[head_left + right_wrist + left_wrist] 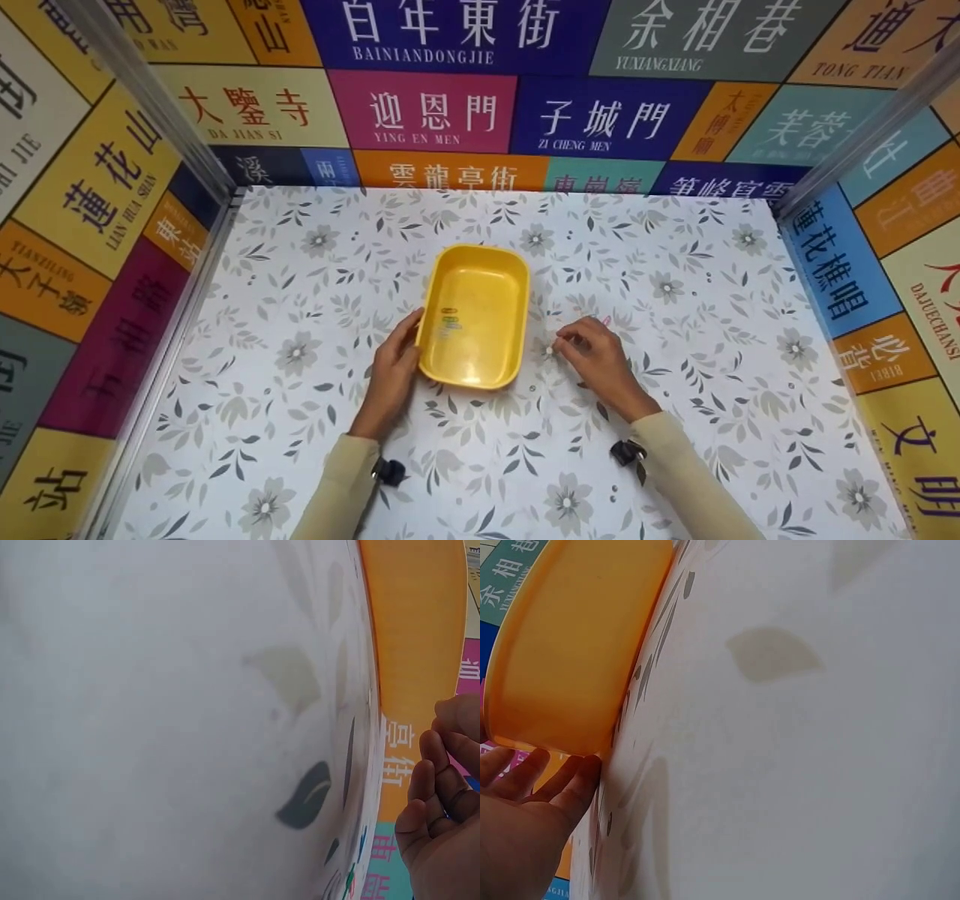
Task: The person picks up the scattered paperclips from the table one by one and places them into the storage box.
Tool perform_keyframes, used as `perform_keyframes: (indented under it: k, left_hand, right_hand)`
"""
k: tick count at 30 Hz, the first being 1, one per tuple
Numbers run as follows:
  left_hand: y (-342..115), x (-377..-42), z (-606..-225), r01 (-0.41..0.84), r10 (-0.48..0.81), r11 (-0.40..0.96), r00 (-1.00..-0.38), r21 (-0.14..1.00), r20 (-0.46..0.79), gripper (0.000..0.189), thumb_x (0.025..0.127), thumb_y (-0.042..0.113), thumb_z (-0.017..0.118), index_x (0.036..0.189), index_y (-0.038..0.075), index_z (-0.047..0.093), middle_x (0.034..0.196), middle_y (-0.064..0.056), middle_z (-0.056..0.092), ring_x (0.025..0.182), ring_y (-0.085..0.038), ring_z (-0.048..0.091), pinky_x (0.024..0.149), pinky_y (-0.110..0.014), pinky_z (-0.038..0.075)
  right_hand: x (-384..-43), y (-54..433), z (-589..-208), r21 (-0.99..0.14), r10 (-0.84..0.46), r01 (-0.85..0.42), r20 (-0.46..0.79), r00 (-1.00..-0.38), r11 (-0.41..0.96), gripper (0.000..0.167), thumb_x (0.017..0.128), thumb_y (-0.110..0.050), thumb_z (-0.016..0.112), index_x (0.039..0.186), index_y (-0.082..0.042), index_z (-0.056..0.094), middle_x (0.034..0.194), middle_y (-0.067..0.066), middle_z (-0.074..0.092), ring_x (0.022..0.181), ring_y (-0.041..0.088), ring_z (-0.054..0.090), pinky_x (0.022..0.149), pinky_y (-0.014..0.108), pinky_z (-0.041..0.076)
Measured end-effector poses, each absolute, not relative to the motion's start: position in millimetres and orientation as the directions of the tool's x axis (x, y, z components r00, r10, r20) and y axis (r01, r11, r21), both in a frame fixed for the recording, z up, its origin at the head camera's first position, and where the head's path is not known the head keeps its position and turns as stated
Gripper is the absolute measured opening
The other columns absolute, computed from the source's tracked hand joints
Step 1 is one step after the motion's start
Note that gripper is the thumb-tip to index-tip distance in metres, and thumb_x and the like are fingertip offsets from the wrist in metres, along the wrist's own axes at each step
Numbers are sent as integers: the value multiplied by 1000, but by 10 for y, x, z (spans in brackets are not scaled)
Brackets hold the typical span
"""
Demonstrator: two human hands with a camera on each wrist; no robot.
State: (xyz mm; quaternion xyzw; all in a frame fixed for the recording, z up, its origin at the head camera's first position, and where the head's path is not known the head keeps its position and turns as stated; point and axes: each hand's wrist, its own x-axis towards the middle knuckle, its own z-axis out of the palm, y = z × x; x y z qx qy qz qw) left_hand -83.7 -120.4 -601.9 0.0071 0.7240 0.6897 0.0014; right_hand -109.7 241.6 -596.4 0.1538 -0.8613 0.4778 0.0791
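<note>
A yellow plastic tray with rounded corners stands on the table; several small coloured pieces that look like paper clips lie toward its left side. My left hand rests against the tray's left outer wall. In the left wrist view, the fingertips touch that wall low down. To the right of the tray, my right hand stands apart from it, thumb and forefinger tips together and the other fingers bent. I cannot tell whether something small is between those tips. Small coloured bits show beside this hand in the right wrist view.
The table has a white cover with grey flowers and leaves. Panels with coloured blocks of lettering rise along the back and both sides. A pink bit shows just behind my right hand. Each wrist bears a black device.
</note>
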Motion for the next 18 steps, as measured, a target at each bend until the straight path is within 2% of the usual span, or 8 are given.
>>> perform_keyframes:
  k: [5,6,12,13,18]
  left_hand:
    - [-1206,-835,-6024,1,11,49,-1000,999,1,60,109,2,50,166,21,52,167,-1,53,153,-21,50,129,-44,39]
    - [-1207,-833,-6025,2,10,48,-1000,999,2,60,109,2,50,165,21,52,167,-1,53,153,-21,51,129,-44,39]
    - [-1201,-833,-6024,15,8,46,-1000,999,15,59,109,2,50,165,20,53,165,-5,55,150,-24,54,127,-45,41]
    - [-1200,-832,-6023,14,7,48,-1000,999,13,59,109,2,50,165,21,53,165,-4,55,150,-24,53,127,-45,41]
    - [-1195,-833,-6023,1,5,43,-1000,999,0,60,109,2,50,165,22,52,166,-2,54,152,-23,52,129,-45,40]
  right_hand:
    - [-1090,2496,-5989,-778,-196,-380,326,-925,500,6,98,-1,80,103,-2,79,95,3,69,87,20,63,80,19,49]
    - [-1089,2515,-5995,-774,-196,-389,337,-921,500,6,97,-2,80,103,-1,79,95,4,70,86,20,63,86,18,48]
    - [-1077,2639,-6033,-754,-184,-415,375,-908,510,6,96,1,81,102,1,79,93,5,70,82,23,63,81,18,48]
    - [-1073,2659,-6040,-749,-182,-416,378,-908,516,6,96,1,81,101,0,79,93,6,70,83,23,63,76,19,47]
    - [-1060,2743,-6059,-737,-158,-398,376,-913,546,10,94,4,83,100,-3,80,93,7,70,87,25,64,81,19,48]
